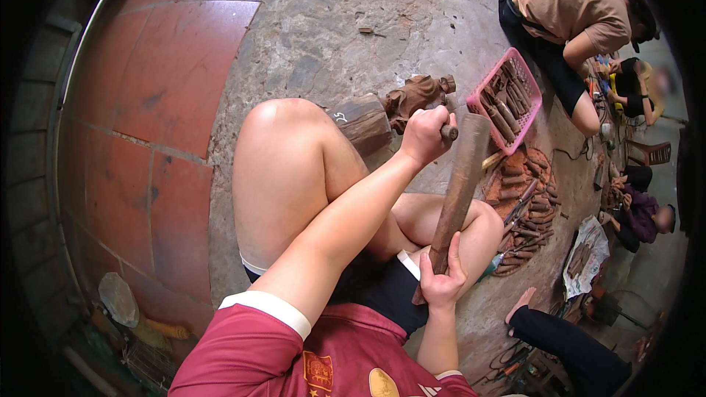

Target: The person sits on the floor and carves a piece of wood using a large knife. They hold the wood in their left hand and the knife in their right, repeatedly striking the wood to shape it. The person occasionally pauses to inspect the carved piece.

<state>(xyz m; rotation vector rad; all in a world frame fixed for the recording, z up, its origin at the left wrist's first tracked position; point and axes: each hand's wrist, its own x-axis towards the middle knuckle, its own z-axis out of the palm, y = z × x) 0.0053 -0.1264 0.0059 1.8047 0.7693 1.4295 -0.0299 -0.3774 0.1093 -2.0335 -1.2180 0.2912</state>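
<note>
Fist closed, my left hand (425, 134) wraps a dark tool handle (449, 132), only its blunt end poking out; the working end is hidden, so I cannot tell whether it touches the carved wooden figure (418, 101) just beyond. My right hand (443, 284) has a closed grip low on a long wooden bar (460, 184), thumb laid along it. The bar's broad top slants up just beside that handle end. With so little handle showing, a swing slightly off line could catch my knuckles. Holding the bar near its bottom leaves a long reach, which I judge could twist if my thumb slackened.

The figure lies on its side on the floor past my legs, its blocky base (362, 123) toward the left. I see neither palm bracing it, so a hard knock might roll or skid it, and the tool could slip toward my bare left leg (276, 169). Rightward, the pink basket (525, 123) of dark wooden pieces stands near the bar's tip; a wide sweep could clip its rim.
</note>
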